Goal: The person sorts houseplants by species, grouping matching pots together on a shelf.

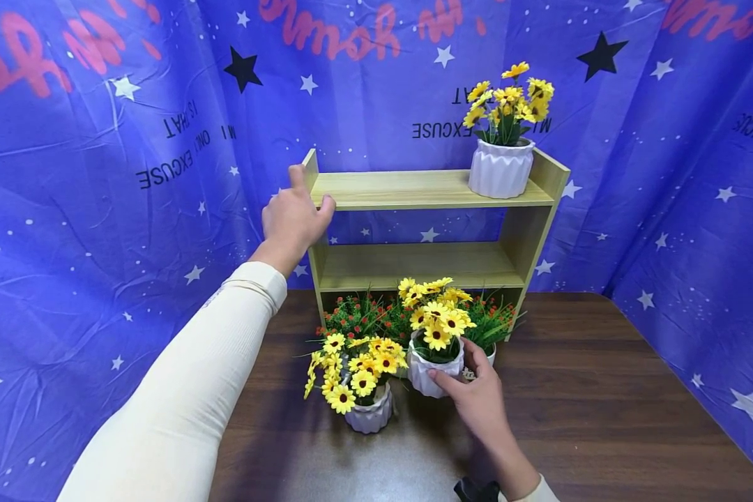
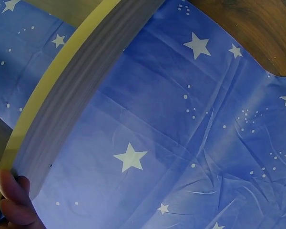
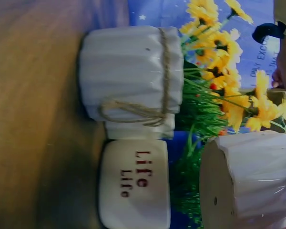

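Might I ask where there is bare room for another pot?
Bare: the top shelf between the upper pot and left grip; the middle shelf between its side panels; the table on the right, beside the curtain. Crowded: around the held pot, with the front pot to its left and red-flowered plants behind.

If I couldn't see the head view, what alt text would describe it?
A person's right hand holds a white pot of yellow flowers above a table while the left hand grips a wooden shelf. A second such pot stands on its top board, a third on the table.
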{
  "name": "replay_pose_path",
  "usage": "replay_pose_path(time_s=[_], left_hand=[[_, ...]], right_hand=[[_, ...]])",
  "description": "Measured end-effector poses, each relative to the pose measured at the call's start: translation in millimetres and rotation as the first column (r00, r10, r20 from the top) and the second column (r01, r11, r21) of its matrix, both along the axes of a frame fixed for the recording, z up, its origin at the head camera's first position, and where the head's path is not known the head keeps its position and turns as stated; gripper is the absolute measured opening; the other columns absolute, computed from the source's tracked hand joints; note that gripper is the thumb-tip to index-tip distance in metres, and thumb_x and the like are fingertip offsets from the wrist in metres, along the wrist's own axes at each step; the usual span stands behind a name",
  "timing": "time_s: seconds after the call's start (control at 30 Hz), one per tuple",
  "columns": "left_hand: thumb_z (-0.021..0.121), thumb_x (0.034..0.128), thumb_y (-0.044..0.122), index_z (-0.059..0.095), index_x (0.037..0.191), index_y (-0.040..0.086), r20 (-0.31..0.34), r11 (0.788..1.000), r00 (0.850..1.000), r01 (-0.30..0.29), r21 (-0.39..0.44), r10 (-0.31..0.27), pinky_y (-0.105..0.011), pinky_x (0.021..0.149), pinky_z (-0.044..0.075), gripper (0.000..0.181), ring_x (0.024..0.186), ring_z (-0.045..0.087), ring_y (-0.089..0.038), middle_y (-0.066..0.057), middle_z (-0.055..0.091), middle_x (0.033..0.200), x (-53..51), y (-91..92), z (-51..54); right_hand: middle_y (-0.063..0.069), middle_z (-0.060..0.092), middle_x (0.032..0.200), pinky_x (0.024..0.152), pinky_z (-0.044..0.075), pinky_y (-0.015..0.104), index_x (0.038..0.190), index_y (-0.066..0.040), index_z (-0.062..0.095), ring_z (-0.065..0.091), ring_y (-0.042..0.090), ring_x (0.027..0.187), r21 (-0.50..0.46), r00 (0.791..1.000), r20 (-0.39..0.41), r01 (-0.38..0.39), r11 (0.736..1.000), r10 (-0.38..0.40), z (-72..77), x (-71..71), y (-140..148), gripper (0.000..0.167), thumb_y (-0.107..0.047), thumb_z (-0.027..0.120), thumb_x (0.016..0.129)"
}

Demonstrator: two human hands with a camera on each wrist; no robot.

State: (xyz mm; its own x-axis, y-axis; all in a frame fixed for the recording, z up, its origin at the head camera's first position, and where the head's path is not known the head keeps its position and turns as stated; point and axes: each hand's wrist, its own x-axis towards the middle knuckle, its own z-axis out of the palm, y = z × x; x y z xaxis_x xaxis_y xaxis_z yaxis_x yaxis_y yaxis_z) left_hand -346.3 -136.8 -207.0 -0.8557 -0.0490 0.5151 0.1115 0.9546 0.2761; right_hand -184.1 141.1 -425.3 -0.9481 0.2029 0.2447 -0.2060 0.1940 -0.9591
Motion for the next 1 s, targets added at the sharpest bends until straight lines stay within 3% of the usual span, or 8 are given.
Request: replay_pose_path(time_s=[0.63,1.0], left_hand=[[0.043,0.0939,0.052,0.023,0.138,0.009,0.001,1.000,1.000,0.007,-0.007,-0.007,-0.046,0.059,0.048,0.066,0.068,0.059,-0.035,-0.016,0.056,0.074,-0.6,2.6,2.2],[0.044,0.0934,0.052,0.024,0.137,0.009,-0.004,1.000,1.000,0.003,0.002,-0.003,-0.048,0.060,0.047,0.065,0.069,0.060,-0.038,-0.017,0.056,0.074,0.6,0.5,0.5]], right_hand=[[0.015,0.060,0.127,0.083,0.050,0.017,0.136,-0.002,0.050,0.055,0.019,0.114,-0.035,0.996,-0.078,0.031,0.999,-0.034,41.7,-7.8,9.4,0.070,-0.008,0.086,0.076],[0.012,0.060,0.127,0.083,0.050,0.015,0.137,-0.004,0.050,0.055,0.020,0.115,-0.053,0.992,-0.121,0.027,0.998,-0.034,57.4,-10.4,5.3,0.070,-0.014,0.086,0.078]])
